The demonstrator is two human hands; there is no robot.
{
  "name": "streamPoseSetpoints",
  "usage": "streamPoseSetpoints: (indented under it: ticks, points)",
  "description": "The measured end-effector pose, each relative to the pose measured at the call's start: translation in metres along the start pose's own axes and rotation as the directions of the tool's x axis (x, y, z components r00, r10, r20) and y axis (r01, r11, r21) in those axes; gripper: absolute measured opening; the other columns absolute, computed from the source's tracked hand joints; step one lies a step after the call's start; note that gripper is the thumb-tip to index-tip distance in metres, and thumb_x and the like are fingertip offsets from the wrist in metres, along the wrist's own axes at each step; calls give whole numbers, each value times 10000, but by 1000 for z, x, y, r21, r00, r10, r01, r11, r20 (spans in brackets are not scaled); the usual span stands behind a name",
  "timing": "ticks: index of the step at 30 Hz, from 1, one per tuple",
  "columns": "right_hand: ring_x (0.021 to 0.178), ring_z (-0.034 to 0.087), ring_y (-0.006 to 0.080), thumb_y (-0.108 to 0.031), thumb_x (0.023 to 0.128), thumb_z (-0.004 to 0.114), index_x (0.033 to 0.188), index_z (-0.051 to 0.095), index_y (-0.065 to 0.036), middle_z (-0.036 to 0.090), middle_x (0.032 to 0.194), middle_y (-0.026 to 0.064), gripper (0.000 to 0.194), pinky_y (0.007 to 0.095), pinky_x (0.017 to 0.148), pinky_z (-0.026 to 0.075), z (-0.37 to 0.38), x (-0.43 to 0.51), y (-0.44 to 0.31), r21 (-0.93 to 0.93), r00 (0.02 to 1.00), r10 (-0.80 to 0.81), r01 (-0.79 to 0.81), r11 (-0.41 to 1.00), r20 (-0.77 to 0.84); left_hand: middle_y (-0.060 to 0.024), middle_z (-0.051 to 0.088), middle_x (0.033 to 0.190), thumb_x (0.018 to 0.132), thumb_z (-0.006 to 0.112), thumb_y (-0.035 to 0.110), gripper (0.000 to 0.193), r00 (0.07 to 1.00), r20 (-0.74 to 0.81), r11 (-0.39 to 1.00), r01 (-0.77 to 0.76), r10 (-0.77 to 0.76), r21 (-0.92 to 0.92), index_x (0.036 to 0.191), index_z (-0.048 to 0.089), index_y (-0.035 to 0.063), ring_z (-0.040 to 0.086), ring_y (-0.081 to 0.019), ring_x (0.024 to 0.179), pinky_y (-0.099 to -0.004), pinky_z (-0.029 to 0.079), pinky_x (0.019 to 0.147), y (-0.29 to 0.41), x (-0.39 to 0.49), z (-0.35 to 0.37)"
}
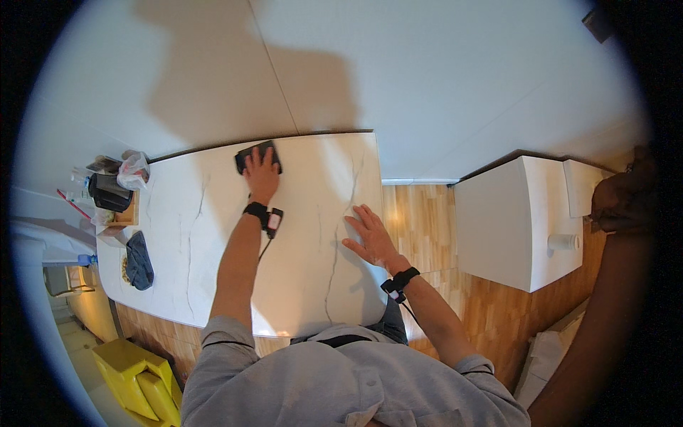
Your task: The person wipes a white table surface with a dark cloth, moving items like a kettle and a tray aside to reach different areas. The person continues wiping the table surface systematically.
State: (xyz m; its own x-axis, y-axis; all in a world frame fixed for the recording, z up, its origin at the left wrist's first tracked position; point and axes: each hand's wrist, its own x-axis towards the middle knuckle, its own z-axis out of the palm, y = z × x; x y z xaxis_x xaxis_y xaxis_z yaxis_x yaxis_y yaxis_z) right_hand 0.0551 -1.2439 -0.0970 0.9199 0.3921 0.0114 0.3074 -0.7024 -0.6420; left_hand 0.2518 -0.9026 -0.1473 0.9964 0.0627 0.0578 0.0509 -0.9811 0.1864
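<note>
My left hand (262,179) lies palm down with fingers spread on a folded black cloth (243,161), pressing it onto the white marble-patterned table (299,229) near the wall. The cloth's middle is hidden under the fingers. My right hand (372,239) is at the table's right edge, fingers apart and holding nothing; whether it touches the surface I cannot tell. Each wrist wears a black strap with a small cabled device.
At the table's left end are a dark crumpled cloth (140,261), a black pitcher-like container (110,191) and a plastic bag (133,171). A white cabinet (493,224) bearing a white cylindrical container (564,242) stands right. A yellow object (139,379) is lower left.
</note>
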Motion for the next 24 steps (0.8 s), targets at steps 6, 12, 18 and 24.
streamPoseSetpoints:
  ticks: [6, 12, 18, 24]
  points:
    - [1579, 262, 407, -520, 1020, 640, 1480, 590, -78, 370, 1665, 210, 640, 507, 1287, 253, -1, 0, 2, -3, 999, 18, -18, 1000, 38, -131, 299, 1722, 1005, 646, 294, 581, 923, 34, 920, -377, 382, -108, 1566, 499, 261, 275, -436, 1555, -646, 272, 1214, 100, -75, 11]
    - [1586, 248, 405, -543, 1024, 621, 1484, 585, -72, 348, 1682, 206, 659, 510, 1291, 244, -6, -1, 4, -8, 998, -25, 25, 1000, 62, -148, 277, 1732, 1005, 653, 276, 582, 933, 91, 932, -334, 348, -137, 1567, 511, 234, 259, -441, 1565, -637, 253, 1229, 38, -132, -18]
    - [1597, 223, 407, -562, 1022, 613, 1506, 558, -73, 325, 1692, 213, 690, 514, 1300, 216, -7, -1, -4, -4, 997, 11, -11, 1000, 71, -143, 281, 1732, 1050, 596, 312, 555, 1000, 23, 999, 2, -1, -51, 1587, 478, 246, 270, -463, 1556, -672, 253, 1213, -12, -61, -18]
    - [1601, 215, 398, -576, 1020, 611, 1498, 565, -69, 326, 1693, 209, 698, 512, 1300, 218, -6, -2, -6, -24, 996, 36, -34, 999, 78, -138, 279, 1731, 1042, 596, 285, 563, 964, 36, 962, -261, 264, -81, 1590, 475, 243, 271, -443, 1560, -648, 273, 1218, 56, -85, -5]
